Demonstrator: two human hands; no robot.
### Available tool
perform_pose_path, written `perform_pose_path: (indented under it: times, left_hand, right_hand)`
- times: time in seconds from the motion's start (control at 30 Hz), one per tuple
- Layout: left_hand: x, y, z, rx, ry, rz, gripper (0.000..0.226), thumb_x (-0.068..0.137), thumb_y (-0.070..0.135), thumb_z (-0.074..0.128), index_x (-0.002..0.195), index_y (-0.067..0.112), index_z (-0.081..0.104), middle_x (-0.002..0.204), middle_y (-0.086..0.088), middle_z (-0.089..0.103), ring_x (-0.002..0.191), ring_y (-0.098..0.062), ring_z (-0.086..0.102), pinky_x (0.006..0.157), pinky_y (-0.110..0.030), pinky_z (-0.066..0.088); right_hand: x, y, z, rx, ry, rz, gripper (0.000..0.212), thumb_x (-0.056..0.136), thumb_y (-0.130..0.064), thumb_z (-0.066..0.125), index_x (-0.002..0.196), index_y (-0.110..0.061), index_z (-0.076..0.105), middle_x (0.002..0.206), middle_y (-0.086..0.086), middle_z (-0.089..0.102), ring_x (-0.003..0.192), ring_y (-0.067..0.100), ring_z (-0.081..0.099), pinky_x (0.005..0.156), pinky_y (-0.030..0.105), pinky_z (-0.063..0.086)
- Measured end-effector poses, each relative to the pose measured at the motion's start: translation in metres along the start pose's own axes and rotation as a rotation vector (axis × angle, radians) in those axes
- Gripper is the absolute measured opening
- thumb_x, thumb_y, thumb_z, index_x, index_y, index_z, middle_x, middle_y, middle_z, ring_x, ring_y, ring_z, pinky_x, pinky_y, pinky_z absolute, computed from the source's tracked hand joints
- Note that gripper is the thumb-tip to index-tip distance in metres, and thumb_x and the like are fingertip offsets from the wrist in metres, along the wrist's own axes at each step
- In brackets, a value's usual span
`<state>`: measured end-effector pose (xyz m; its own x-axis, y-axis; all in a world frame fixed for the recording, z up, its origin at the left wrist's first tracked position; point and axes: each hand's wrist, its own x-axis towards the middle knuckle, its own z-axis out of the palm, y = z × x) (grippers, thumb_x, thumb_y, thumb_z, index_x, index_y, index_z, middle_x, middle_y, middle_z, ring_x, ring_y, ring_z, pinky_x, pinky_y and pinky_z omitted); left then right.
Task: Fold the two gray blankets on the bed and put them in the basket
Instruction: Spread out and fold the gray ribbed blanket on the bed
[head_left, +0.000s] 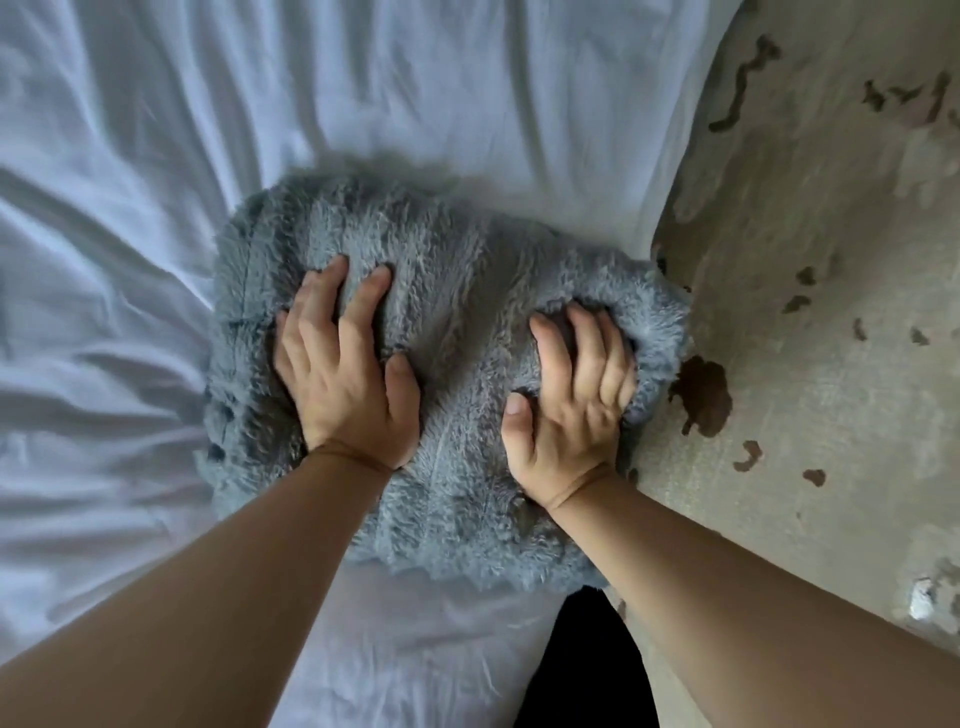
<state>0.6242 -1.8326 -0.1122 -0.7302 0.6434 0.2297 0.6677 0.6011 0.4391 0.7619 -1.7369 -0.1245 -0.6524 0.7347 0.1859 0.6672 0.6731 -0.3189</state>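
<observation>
Gray long-pile fabric formed a single folded bundle, the gray blanket (452, 291), which lay on the white bed sheet (363, 78) close to the right-hand edge of the mattress. Its right end reached that edge and slightly overhung it. The stacked layers of the fold showed along the bundle's left side.

The left hand (343, 374) lay palm down on the left half of the bundle. Its fingers were straight and spread, its thumb was held out to the side, and the pile was flattened beneath it.

The right hand (571, 400) was on the right end of the bundle. Its fingers were curled and dug into the pile at the outer edge, gripping the fabric, while the thumb lay extended on the top surface. Both forearms were bare and entered from the lower corners of the view.

The sheet was creased, with wrinkles running out from the bundle. A beige carpet (831, 364) with dark brown patches (701, 395) lay to the right of the bed. A black shape (576, 665) sat between the forearms at the bottom; what it was could not be told.
</observation>
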Motion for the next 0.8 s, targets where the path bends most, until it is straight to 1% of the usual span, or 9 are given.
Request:
perform_pose_path:
  times: [0.17,0.3,0.37,0.47,0.53,0.6,0.7,0.77,0.8]
  left_hand:
    - [0.022,0.034,-0.058,-0.021,-0.181,-0.161,0.062,0.078,0.037,0.038,0.138,0.024,0.048,0.144,-0.006,0.042,0.127,-0.033,0.040,0.107,-0.046,0.025]
    - [0.050,0.048,-0.098,-0.133,-0.397,-0.271,0.057,0.082,0.039,0.051,0.139,0.036,0.044,0.149,0.003,0.031,0.136,-0.023,0.029,0.115,-0.043,0.017]
    - [0.062,0.046,-0.118,-0.177,-0.489,-0.274,0.062,0.080,0.038,0.061,0.139,0.037,0.042,0.150,0.003,0.026,0.137,-0.025,0.026,0.115,-0.046,0.023]
    - [0.073,0.038,-0.142,-0.111,-0.528,-0.301,0.077,0.074,0.040,0.072,0.143,0.034,0.036,0.148,-0.002,0.026,0.134,-0.031,0.028,0.112,-0.049,0.030]
    - [0.072,0.028,-0.153,-0.166,-0.535,-0.431,0.087,0.069,0.043,0.078,0.143,0.036,0.033,0.142,-0.005,0.029,0.127,-0.034,0.035,0.103,-0.050,0.042]
    - [0.069,0.016,-0.160,-0.352,-0.543,-0.676,0.101,0.064,0.042,0.084,0.146,0.036,0.027,0.137,-0.009,0.033,0.121,-0.036,0.044,0.095,-0.049,0.049]
    - [0.057,-0.002,-0.159,-0.365,-0.626,-0.874,0.121,0.059,0.053,0.084,0.151,0.033,0.009,0.148,-0.014,0.026,0.130,-0.040,0.035,0.104,-0.046,0.038]
    - [0.053,-0.011,-0.152,-0.363,-0.654,-0.910,0.130,0.054,0.056,0.083,0.152,0.032,0.002,0.152,-0.015,0.021,0.135,-0.040,0.028,0.106,-0.049,0.032]
    - [0.052,-0.014,-0.147,-0.381,-0.672,-0.926,0.135,0.049,0.058,0.083,0.152,0.033,-0.002,0.153,-0.015,0.019,0.136,-0.040,0.026,0.108,-0.050,0.029]
  right_hand:
    - [0.014,-0.021,-0.067,0.041,-0.133,0.116,0.060,0.080,-0.040,0.039,0.132,-0.015,0.056,0.140,0.013,0.049,0.132,0.033,0.037,0.111,0.050,0.027]
    - [0.032,-0.015,-0.114,0.291,-0.344,0.166,0.062,0.085,-0.040,0.042,0.143,-0.018,0.045,0.152,0.008,0.036,0.142,0.029,0.026,0.118,0.042,0.016]
    - [0.037,-0.006,-0.132,0.484,-0.427,0.231,0.062,0.088,-0.034,0.052,0.147,-0.020,0.038,0.157,0.003,0.026,0.146,0.020,0.016,0.120,0.040,0.011]
    - [0.036,0.005,-0.154,0.603,-0.381,0.366,0.069,0.088,-0.016,0.066,0.148,-0.020,0.034,0.157,0.000,0.026,0.145,0.013,0.020,0.120,0.039,0.017]
    - [0.032,0.009,-0.162,0.626,-0.352,0.500,0.078,0.083,-0.024,0.073,0.149,-0.021,0.032,0.155,-0.001,0.028,0.143,0.015,0.027,0.118,0.039,0.023]
    - [0.029,0.014,-0.166,0.699,-0.312,0.686,0.089,0.072,-0.034,0.082,0.147,-0.020,0.035,0.149,0.003,0.039,0.136,0.021,0.039,0.114,0.043,0.032]
    - [0.019,0.020,-0.159,0.811,-0.337,0.951,0.106,0.056,-0.043,0.089,0.144,-0.020,0.034,0.142,0.000,0.046,0.127,0.020,0.049,0.109,0.041,0.039]
    - [0.014,0.022,-0.147,0.880,-0.380,1.015,0.088,0.047,-0.048,0.086,0.123,-0.023,0.050,0.115,-0.008,0.061,0.098,0.006,0.058,0.092,0.028,0.043]
    - [0.012,0.022,-0.142,0.891,-0.401,1.026,0.072,0.045,-0.050,0.082,0.107,-0.027,0.054,0.096,-0.016,0.062,0.083,-0.003,0.055,0.084,0.024,0.041]
